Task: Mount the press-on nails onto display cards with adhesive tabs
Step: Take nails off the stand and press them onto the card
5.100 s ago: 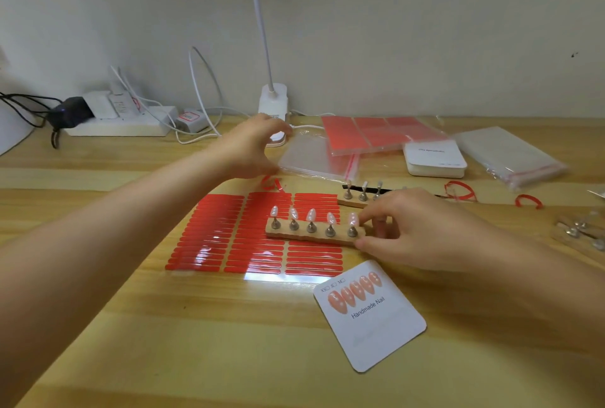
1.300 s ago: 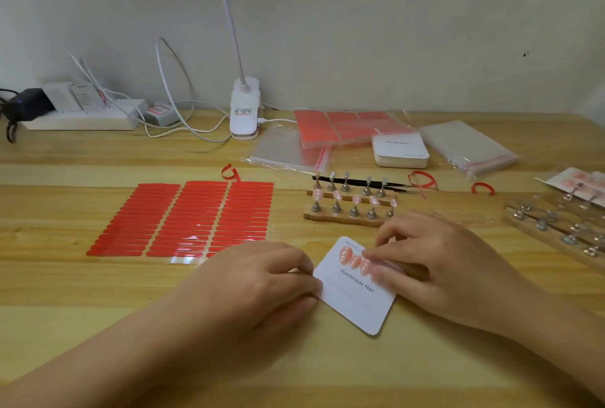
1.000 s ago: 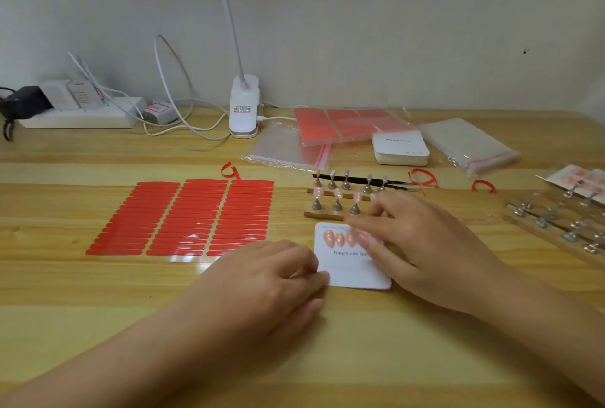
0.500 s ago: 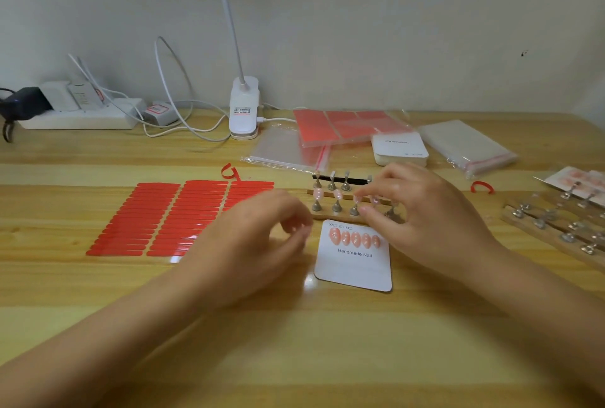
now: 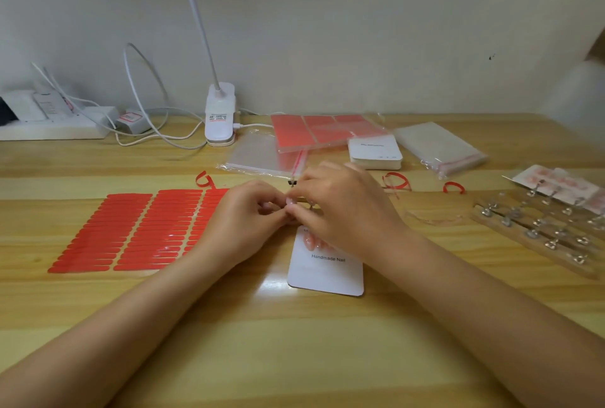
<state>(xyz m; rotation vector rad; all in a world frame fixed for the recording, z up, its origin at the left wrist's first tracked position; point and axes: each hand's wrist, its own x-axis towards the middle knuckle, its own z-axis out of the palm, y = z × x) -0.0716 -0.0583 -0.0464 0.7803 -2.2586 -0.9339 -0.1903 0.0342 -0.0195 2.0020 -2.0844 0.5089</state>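
A white display card printed "Handmade Nail" lies flat on the table, with a row of pink nails along its top partly under my right wrist. My left hand and my right hand meet just above the card, fingertips together. Between them shows a small pale pink nail on a stand peg; both hands pinch around it. The wooden nail stand is almost fully hidden behind my hands. A sheet of red adhesive tabs lies left of my hands.
Wooden stands with metal pegs lie at the right, finished cards behind them. At the back are a lamp base, plastic bags, red sheets, a card stack, a power strip and peeled red strips.
Both hands have come together over the nail stand, left hand moving right and up to meet the right fingertips. The card stays flat where it was set down.
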